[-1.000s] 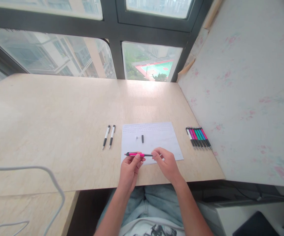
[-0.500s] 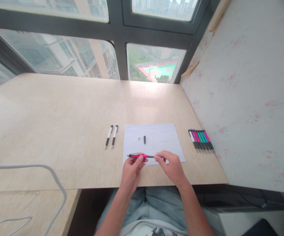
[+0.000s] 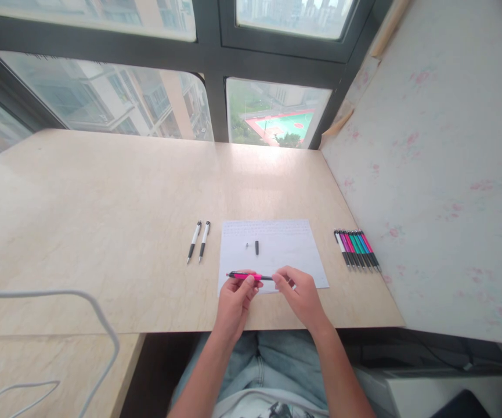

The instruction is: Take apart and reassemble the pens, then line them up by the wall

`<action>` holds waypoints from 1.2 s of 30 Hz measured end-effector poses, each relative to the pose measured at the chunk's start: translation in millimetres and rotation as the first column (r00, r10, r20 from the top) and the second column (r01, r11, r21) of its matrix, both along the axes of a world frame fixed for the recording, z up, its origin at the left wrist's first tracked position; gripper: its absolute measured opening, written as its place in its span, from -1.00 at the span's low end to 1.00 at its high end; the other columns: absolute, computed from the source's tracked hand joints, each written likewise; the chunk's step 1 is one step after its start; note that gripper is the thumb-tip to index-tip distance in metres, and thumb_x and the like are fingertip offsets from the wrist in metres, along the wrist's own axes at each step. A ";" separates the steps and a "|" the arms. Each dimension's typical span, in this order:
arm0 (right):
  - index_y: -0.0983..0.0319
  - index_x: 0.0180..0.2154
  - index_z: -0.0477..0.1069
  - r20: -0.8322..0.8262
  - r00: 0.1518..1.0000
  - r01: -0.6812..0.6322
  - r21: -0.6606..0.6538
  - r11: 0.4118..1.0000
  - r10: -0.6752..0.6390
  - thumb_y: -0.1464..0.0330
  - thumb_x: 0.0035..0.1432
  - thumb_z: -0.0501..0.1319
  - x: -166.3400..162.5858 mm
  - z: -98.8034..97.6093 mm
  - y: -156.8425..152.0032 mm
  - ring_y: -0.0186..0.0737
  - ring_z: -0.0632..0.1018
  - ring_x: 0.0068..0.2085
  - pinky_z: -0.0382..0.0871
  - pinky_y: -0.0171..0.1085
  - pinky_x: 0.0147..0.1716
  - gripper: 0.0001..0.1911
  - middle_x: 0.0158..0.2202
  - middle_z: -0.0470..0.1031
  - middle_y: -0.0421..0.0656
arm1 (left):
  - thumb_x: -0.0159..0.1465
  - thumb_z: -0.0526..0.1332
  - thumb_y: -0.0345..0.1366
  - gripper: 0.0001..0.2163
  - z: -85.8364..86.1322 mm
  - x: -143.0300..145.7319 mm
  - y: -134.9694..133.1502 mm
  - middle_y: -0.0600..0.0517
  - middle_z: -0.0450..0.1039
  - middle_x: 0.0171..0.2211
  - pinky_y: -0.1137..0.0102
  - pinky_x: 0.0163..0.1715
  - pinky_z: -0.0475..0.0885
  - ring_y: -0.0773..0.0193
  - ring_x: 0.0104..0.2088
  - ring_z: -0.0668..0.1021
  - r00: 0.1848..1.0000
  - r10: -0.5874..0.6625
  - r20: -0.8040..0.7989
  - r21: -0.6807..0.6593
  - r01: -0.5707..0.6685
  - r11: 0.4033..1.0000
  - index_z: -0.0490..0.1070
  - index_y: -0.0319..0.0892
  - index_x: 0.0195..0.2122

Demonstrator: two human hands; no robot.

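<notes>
My left hand [image 3: 234,302] pinches the barrel of a pink and black pen [image 3: 246,276], held level just above the near edge of a white sheet of paper [image 3: 277,247]. My right hand [image 3: 300,296] grips the pen's black right end with closed fingers. A small black pen part [image 3: 256,247] and a tiny pale piece [image 3: 246,245] lie on the sheet.
Two white and black pens [image 3: 199,241] lie left of the sheet on the beige table [image 3: 103,220]. Several coloured pens [image 3: 357,248] lie in a row at the right, near the patterned wall [image 3: 442,174]. A white cable [image 3: 89,313] loops at the left front. Windows run along the far edge.
The hands and pen have kept their pose. Only the view has shifted slightly between frames.
</notes>
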State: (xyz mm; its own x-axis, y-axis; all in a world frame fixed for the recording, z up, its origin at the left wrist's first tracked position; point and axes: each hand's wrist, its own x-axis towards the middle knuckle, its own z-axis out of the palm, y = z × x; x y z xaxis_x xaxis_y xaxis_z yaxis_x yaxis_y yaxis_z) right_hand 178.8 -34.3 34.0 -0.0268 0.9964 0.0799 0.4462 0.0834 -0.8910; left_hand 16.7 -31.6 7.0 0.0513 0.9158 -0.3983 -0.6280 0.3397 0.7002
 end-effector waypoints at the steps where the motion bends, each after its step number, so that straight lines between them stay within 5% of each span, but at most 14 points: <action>1: 0.22 -0.46 0.43 0.030 1.000 -0.005 -0.011 1.000 0.005 0.23 0.26 0.13 0.4 0.1 0.0 -0.30 0.45 -0.49 0.28 -0.33 -0.48 -0.71 -0.56 0.44 -0.22 | 0.11 0.38 -0.35 -0.85 -0.7 0.0 -0.1 -0.02 0.57 -0.40 0.51 -0.37 0.42 0.35 -0.41 0.56 1.000 -0.005 -0.004 0.011 0.005 1.000 0.55 -0.26 -0.30; 12: 0.19 -0.36 0.45 -0.003 0.999 -0.051 0.115 0.992 0.051 0.34 0.15 0.20 5.2 10.2 0.6 -0.25 0.49 -0.37 0.38 -0.31 -0.43 -0.92 -0.39 0.51 -0.16 | 0.12 0.38 -0.34 -0.86 -5.7 -0.9 0.5 -0.02 0.57 -0.41 0.53 -0.39 0.42 0.37 -0.42 0.55 1.000 0.008 0.029 0.065 -0.010 0.998 0.55 -0.27 -0.31; 25: 0.19 -0.25 0.47 -0.099 0.994 0.061 0.165 0.984 -0.045 0.36 0.19 0.21 18.5 34.7 -8.4 -0.21 0.52 -0.30 0.42 -0.27 -0.38 -0.91 -0.29 0.52 -0.12 | 0.09 0.40 -0.39 -0.86 3.8 -7.4 3.1 -0.03 0.57 -0.38 0.62 -0.41 0.48 0.42 -0.41 0.56 0.950 0.093 0.299 -0.048 -0.082 0.995 0.54 -0.27 -0.31; 30: 0.20 -0.23 0.47 -0.110 0.972 0.215 0.068 0.974 -0.207 0.30 0.17 0.21 26.1 6.1 -1.2 -0.18 0.53 -0.31 0.45 -0.25 -0.38 -0.85 -0.28 0.54 -0.09 | 0.09 0.40 -0.39 -0.85 0.0 -11.7 5.0 -0.01 0.56 -0.38 0.62 -0.39 0.50 0.44 -0.41 0.56 0.934 0.138 0.328 -0.070 -0.121 0.990 0.54 -0.25 -0.30; 36: 0.23 -0.27 0.49 0.139 0.955 0.254 0.071 0.965 -0.262 0.32 0.15 0.15 9.3 -35.0 34.7 -0.15 0.55 -0.34 0.42 -0.22 -0.40 -0.82 -0.30 0.57 -0.06 | 0.09 0.40 -0.37 -0.84 -4.9 -10.4 6.1 -0.02 0.57 -0.37 0.61 -0.41 0.48 0.41 -0.40 0.57 0.970 0.070 0.234 -0.002 -0.072 0.997 0.53 -0.26 -0.30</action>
